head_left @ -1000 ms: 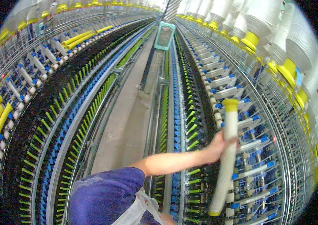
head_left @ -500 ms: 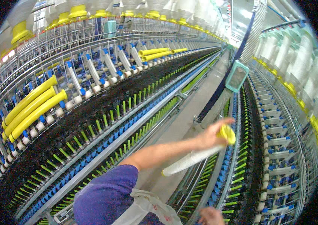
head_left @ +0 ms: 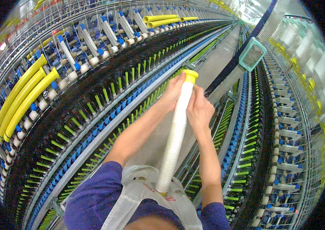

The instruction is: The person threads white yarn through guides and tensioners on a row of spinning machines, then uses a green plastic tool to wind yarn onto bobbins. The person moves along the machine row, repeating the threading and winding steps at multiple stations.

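Between my two hands is a long roving bobbin (head_left: 174, 145) wound with white strand, its flared yellow end pointing away from me. My left hand (head_left: 173, 91) is closed on it just below the yellow flange, thumb up by the rim. From the right, my right hand (head_left: 200, 110) touches the white winding a little lower, fingers bent in against it; its fingertips are partly hidden. The bobbin's lower end leans toward the translucent white apron (head_left: 126, 209) on my body.
Spinning frames with rows of green spindles (head_left: 126, 78) line both sides of a narrow grey aisle (head_left: 223, 51). Yellow empty tubes (head_left: 28, 103) lie on the left frame. A hanging corrugated hose with a pale green box (head_left: 252, 54) crosses the aisle. White bobbins (head_left: 304, 46) hang at upper right.
The bobbin has swung from slanting out rightward to lengthwise before me, yellow end far. My left hand has moved left with it. My right hand has risen from the lower edge to it.
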